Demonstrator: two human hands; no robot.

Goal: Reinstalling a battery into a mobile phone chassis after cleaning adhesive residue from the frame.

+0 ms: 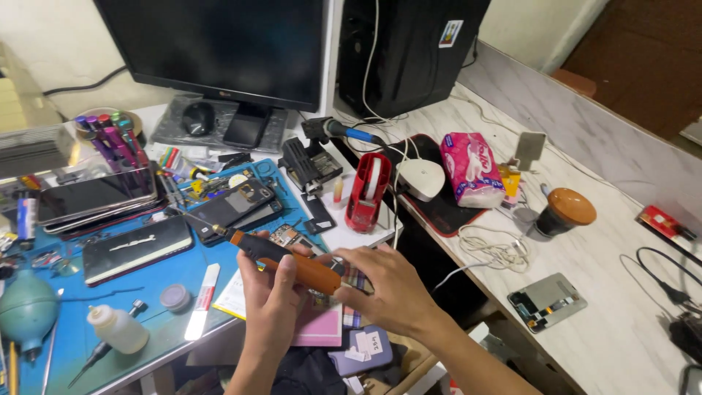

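Both my hands are on the orange-and-black electric screwdriver. My left hand is closed around its barrel from below; my right hand pinches the orange rear end with its fingertips. The bit points away from me, up and to the left, its tip just short of the opened phone on the blue work mat. Judgement: preparation only. The tool is in hand but not yet applied; the phone lies with its back off. Beyond my right hand stands a red tape dispenser.
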